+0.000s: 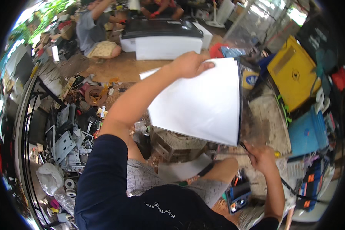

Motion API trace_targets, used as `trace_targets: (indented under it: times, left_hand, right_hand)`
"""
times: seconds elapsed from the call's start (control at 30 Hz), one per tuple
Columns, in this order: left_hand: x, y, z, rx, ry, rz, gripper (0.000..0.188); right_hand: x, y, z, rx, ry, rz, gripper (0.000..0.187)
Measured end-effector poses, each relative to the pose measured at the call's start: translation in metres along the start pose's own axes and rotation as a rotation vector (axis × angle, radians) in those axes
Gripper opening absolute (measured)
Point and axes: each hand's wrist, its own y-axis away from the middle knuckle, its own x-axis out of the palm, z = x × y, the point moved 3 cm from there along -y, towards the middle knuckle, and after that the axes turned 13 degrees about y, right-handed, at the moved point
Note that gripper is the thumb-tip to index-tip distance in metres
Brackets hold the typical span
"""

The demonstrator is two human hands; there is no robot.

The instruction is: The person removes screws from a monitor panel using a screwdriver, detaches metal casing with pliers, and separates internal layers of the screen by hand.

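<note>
We hold a white sheet (201, 103) up, left hand (189, 63) clamped on its top edge, right hand (260, 157) seemingly pinching its lower corner.

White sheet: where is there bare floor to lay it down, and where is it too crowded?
The white sheet is held by the left hand and right hand. Bare brown floor lies between the white cabinet and the tape roll. The metal scrap pile on the left is crowded, as is the yellow case side.

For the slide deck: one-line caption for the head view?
Left hand and right hand hold a white sheet above scattered scrap.
</note>
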Motion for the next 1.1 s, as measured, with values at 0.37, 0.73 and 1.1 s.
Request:
trace_targets:
  times: [0.37, 0.73, 1.1]
  left_hand:
    - [0.217, -0.010, 0.156, -0.317, 0.060, 0.673, 0.047]
    - [0.329, 0.036, 0.205, -0.197, -0.291, 0.263, 0.054]
    - [0.414, 0.390, -0.060, -0.852, 0.085, 1.141, 0.096]
  right_hand:
    - [0.223, -0.015, -0.007, 0.097, -0.580, 0.271, 0.032]
    - [0.352, -0.026, -0.016, 0.248, -0.982, 0.712, 0.034]
    - [0.357, -0.022, -0.004, 0.284, -0.756, 0.558, 0.032]
